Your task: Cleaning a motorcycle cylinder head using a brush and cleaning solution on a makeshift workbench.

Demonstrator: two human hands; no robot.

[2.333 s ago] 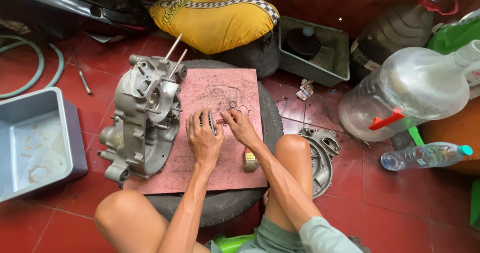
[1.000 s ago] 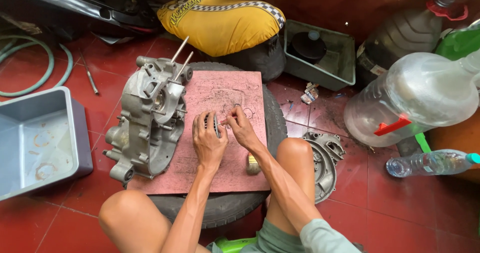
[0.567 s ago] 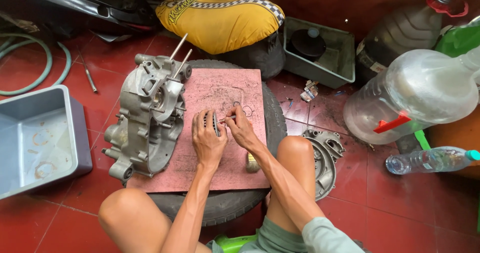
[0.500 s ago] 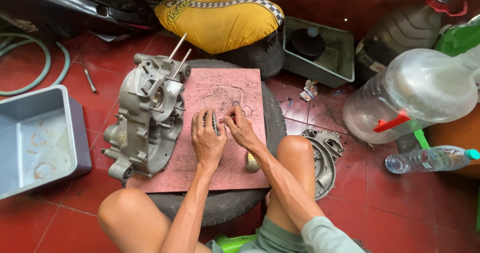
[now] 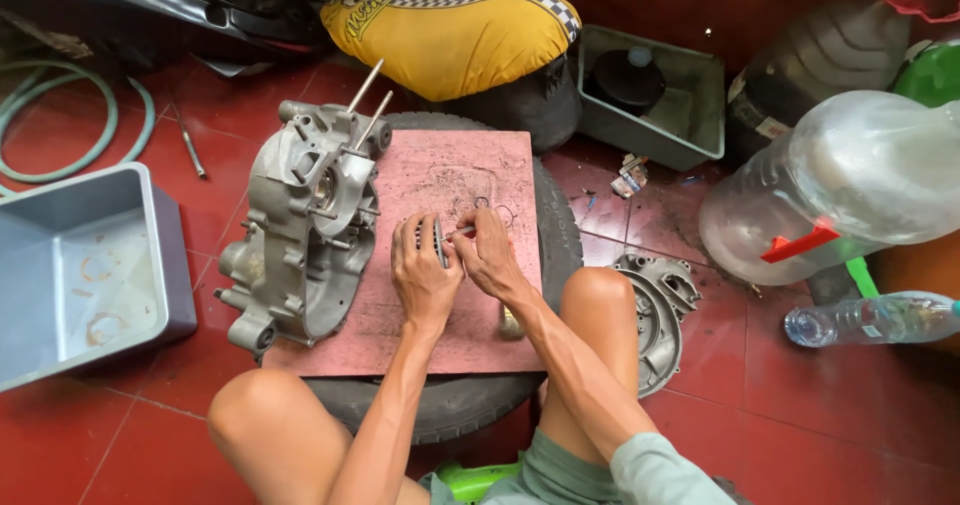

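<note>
Left hand grips a small round metal part at mid-board, fingers curled over it, part stood on edge. Its flat faces seem to point 3 and 9 o'clock; too small to be sure. Right hand pinches a thin tool with a reddish handle, its long axis running 3 to 9 o'clock, tip touching the part.

Both hands rest on a pink board lying on a black tire. Bare board shows at 12 o'clock of the hands, up to the far edge. At 9 o'clock, an engine case lies just beside the left hand, long axis 12 to 6 o'clock, two studs pointing to 1 o'clock. Right board edge sits near the right hand, at 3 o'clock.

Grey tray at far 9 o'clock, well apart. Round metal cover on the red floor at 4 o'clock. Big clear jug at 3 o'clock. Yellow cushion at 12 o'clock.
</note>
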